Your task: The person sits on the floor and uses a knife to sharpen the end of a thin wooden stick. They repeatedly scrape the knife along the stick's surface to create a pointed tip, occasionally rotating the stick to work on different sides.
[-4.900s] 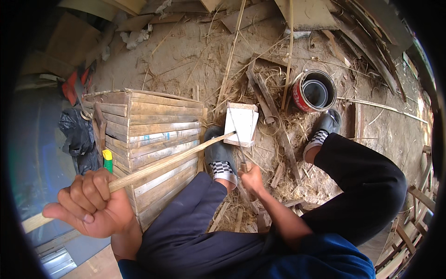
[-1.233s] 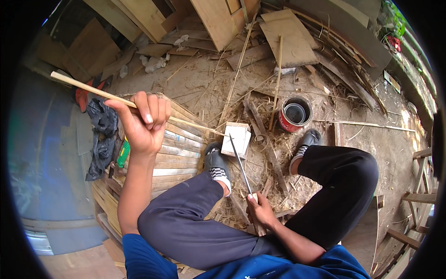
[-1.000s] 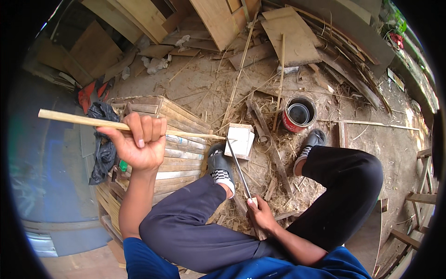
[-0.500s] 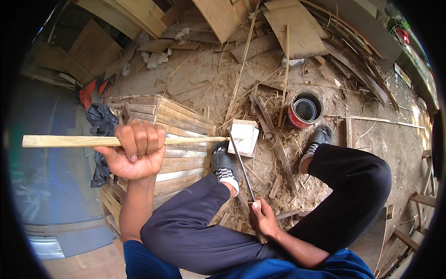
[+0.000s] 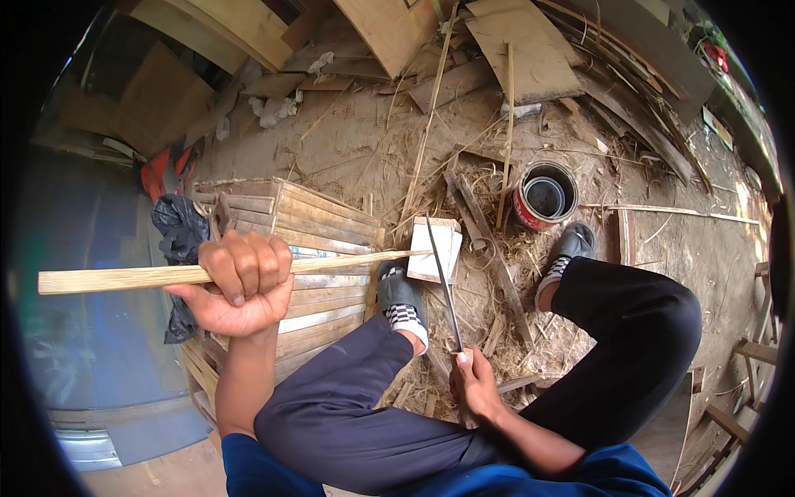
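Note:
My left hand [image 5: 245, 283] is closed in a fist around a long pale strip of split bamboo or wood [image 5: 108, 278]. The strip lies nearly level across my view and thins toward its right tip. In my right hand [image 5: 475, 386] is a knife with a long, narrow dark blade [image 5: 445, 290], its point away from me. The blade meets or passes very close to the strip's thin tip; actual contact is unclear. Beneath them stands a block with a white top [image 5: 434, 263], between my feet. My right-hand fingers hide most of the knife's handle.
A slatted wooden crate [image 5: 323, 219] stands by my left foot, with a black plastic bag [image 5: 180, 228] beside it. A red can [image 5: 545, 197] sits ahead of my right foot. Shavings and sticks litter the dirt floor; boards [image 5: 530, 58] lie farther off.
The knife has shifted right and now stands at the strip's tip, where before it crossed a little inward. The strip has tilted, its left end nearer me. Both hands keep their grip.

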A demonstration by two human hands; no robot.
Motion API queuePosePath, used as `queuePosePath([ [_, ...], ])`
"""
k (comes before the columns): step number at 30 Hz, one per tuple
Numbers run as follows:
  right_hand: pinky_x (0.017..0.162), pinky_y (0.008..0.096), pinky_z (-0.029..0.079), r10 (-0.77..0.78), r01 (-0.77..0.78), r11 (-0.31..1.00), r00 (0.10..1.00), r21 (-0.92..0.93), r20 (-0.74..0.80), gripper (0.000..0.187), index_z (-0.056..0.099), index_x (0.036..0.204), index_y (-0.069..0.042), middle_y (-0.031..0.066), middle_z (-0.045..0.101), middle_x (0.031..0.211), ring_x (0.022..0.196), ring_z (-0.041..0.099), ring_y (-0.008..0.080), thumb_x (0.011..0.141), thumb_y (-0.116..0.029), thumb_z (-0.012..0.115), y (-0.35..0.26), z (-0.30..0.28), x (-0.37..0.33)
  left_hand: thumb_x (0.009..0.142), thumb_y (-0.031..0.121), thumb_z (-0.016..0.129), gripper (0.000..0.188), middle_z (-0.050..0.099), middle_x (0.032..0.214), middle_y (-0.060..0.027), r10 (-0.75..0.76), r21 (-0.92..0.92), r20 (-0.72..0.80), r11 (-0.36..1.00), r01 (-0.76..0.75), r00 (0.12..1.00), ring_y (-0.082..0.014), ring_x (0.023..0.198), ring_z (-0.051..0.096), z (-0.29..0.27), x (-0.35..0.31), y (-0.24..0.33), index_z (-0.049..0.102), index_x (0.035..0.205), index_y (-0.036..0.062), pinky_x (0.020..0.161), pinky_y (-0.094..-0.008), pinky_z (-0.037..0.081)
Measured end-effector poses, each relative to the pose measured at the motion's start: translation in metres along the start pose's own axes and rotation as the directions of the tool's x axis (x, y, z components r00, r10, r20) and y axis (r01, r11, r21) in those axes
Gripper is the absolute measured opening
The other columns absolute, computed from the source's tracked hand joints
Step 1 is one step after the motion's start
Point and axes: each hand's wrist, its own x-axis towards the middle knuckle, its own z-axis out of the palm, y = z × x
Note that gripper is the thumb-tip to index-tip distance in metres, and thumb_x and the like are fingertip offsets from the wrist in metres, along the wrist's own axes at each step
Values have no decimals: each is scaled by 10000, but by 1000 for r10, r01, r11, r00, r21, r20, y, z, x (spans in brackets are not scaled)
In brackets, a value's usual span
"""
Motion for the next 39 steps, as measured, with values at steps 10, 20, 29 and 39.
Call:
queuePosePath([
  [10,518,310,427,172,-169,981,985,99,-28,276,488,1170,-15,40,532,682,565,489,113,1095,-279,461,-13,3,2,965,696,502,739,208,414,50,-10,15,12,1000,10,1000,-77,361,113,-2,2,0,318,516,139,400,-281,108],
  [20,616,436,495,8,-56,947,988,-317,-152,423,497,1272,59,170,639,757,627,617,253,1059,-305,521,5,2,3,982,675,494,737,211,403,56,-29,-6,103,1000,30,994,-64,346,109,11,7,-6,292,498,157,379,-265,89],
  [29,622,389,497,-254,230,926,966,-300,-43,390,504,1160,30,147,613,765,641,614,229,1066,-348,498,17,-1,1,971,714,460,757,176,432,35,-76,41,171,997,70,982,-111,352,121,25,11,-10,280,523,132,386,-298,110],
  [39,545,331,457,6,-9,999,996,-36,-90,282,519,1105,-20,62,561,680,605,544,131,1078,-300,517,16,-13,5,972,710,470,741,188,428,48,-39,82,113,996,30,993,-94,359,129,18,10,-2,296,532,140,399,-301,106],
])
